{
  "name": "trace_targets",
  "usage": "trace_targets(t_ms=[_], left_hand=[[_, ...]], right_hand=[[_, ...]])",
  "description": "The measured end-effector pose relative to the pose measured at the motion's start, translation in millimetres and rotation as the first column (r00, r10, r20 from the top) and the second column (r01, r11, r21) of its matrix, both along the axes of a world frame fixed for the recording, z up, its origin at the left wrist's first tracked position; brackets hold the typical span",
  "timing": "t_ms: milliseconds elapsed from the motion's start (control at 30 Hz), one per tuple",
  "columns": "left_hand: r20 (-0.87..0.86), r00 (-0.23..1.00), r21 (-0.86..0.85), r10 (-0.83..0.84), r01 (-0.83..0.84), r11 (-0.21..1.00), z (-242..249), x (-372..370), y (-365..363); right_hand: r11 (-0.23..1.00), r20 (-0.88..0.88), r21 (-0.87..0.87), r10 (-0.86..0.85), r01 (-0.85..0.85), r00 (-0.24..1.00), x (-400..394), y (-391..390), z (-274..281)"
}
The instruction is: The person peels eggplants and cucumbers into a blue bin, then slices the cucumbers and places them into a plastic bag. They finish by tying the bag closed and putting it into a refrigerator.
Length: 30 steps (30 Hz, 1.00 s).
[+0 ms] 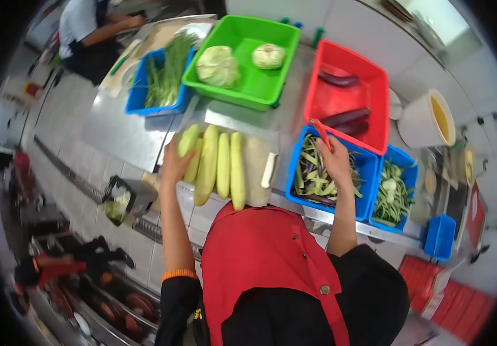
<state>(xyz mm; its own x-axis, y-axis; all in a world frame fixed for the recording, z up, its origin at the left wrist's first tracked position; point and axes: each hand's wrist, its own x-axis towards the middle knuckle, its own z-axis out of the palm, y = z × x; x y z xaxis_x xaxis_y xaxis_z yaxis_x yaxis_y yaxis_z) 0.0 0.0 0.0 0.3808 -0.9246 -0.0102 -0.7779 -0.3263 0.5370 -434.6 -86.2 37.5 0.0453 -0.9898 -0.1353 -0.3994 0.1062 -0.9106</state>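
Several long pale-green vegetables (207, 167) lie side by side on a light cutting board (256, 173). My left hand (176, 160) is at their left end, fingers apart, against the leftmost one. A white-handled tool (269, 170) rests on the board's right part. My right hand (333, 157) is closed on a red-handled tool (321, 134), over a blue bin (291, 179) of peelings and cut pieces. The tool's working end is too small to make out.
Behind stand a blue bin of green stalks (167, 78), a green bin (254, 34) with a cabbage and another pale head, and a red bin (329, 57) with eggplants. Right: a blue bin of green pods (395, 193), a white bucket (421, 121). A co-worker (87, 34) stands far left.
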Motion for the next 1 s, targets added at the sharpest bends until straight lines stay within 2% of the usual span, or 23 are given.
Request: trace_targets(t_ms=[67,100,167,200,233,300,367,400,433,467,500,533,567,633,667,700,733,767,867,967,1000], left_hand=[[-0.080,0.996,0.031,-0.034,0.036,0.999,28,27,11],[-0.242,0.970,-0.023,-0.036,0.032,0.999,-20,-57,-14],[-0.181,0.983,-0.006,-0.014,0.014,1.000,-4,-32,-5],[-0.136,0.991,-0.006,0.001,-0.002,1.000,4,-20,-2],[-0.115,0.993,-0.002,0.020,-0.020,1.000,5,-20,2],[-0.097,0.995,-0.066,0.011,-0.017,0.998,0,-26,5],[-0.069,0.998,-0.210,0.012,-0.027,0.977,-2,-31,18],[-0.024,0.999,-0.227,0.038,-0.043,0.973,8,-37,24],[0.025,0.996,-0.231,0.089,-0.081,0.970,17,-47,31],[0.066,0.990,-0.228,0.127,-0.109,0.967,34,-59,40],[0.096,0.967,-0.276,0.238,-0.204,0.939,45,-71,47],[0.095,0.941,-0.345,0.325,-0.275,0.898,27,-69,55],[0.122,0.933,-0.304,0.340,-0.290,0.907,23,-72,68],[0.086,0.886,-0.322,0.456,-0.408,0.854,56,-98,94],[0.017,0.884,-0.328,0.466,-0.436,0.838,58,-108,104],[0.014,0.849,-0.314,0.528,-0.497,0.809,65,-118,120],[0.015,0.819,-0.299,0.573,-0.544,0.784,70,-131,135],[0.010,0.797,-0.282,0.604,-0.578,0.766,72,-141,147],[-0.077,0.718,-0.236,0.692,-0.687,0.687,62,-169,195],[-0.171,0.630,-0.190,0.758,-0.776,0.602,41,-200,244],[-0.206,0.600,-0.181,0.773,-0.800,0.572,34,-211,256]], right_hand=[[0.997,0.032,0.022,-0.074,0.074,0.997,19,-1,3],[0.991,-0.154,-0.093,-0.105,0.092,0.982,-63,-38,32],[0.975,-0.141,-0.179,-0.156,0.129,0.978,-67,-64,3],[0.958,-0.057,-0.210,-0.209,0.193,0.976,-68,-83,-19],[0.961,-0.189,-0.168,-0.250,0.220,0.949,-77,-93,-13],[0.939,-0.356,-0.264,-0.309,0.222,0.882,-97,-120,-28],[0.875,-0.430,-0.439,-0.404,0.204,0.807,-107,-146,-47],[0.834,-0.437,-0.537,-0.404,0.127,0.804,-121,-179,-81],[0.912,-0.545,-0.406,-0.300,0.067,0.783,-123,-204,-80],[0.861,-0.431,-0.508,-0.265,0.011,0.863,-125,-230,-93],[0.915,-0.476,-0.403,-0.173,-0.038,0.862,-123,-255,-87],[0.840,-0.441,-0.527,-0.139,-0.131,0.887,-134,-293,-117],[0.835,-0.465,-0.526,-0.119,-0.165,0.877,-126,-309,-115],[0.884,-0.618,-0.362,0.008,-0.294,0.786,-96,-318,-85],[0.805,-0.659,-0.422,0.042,-0.416,0.751,-114,-362,-114],[0.820,-0.683,-0.351,0.106,-0.453,0.722,-112,-382,-122],[0.836,-0.771,-0.267,0.113,-0.480,0.626,-110,-394,-132],[0.856,-0.850,-0.184,0.108,-0.483,0.515,-104,-404,-135],[0.948,-0.863,-0.091,0.076,-0.304,0.499,-85,-392,-129],[0.952,-0.880,-0.061,0.091,-0.301,0.467,-86,-393,-132],[0.948,-0.858,-0.085,0.086,-0.306,0.506,-90,-399,-139]])
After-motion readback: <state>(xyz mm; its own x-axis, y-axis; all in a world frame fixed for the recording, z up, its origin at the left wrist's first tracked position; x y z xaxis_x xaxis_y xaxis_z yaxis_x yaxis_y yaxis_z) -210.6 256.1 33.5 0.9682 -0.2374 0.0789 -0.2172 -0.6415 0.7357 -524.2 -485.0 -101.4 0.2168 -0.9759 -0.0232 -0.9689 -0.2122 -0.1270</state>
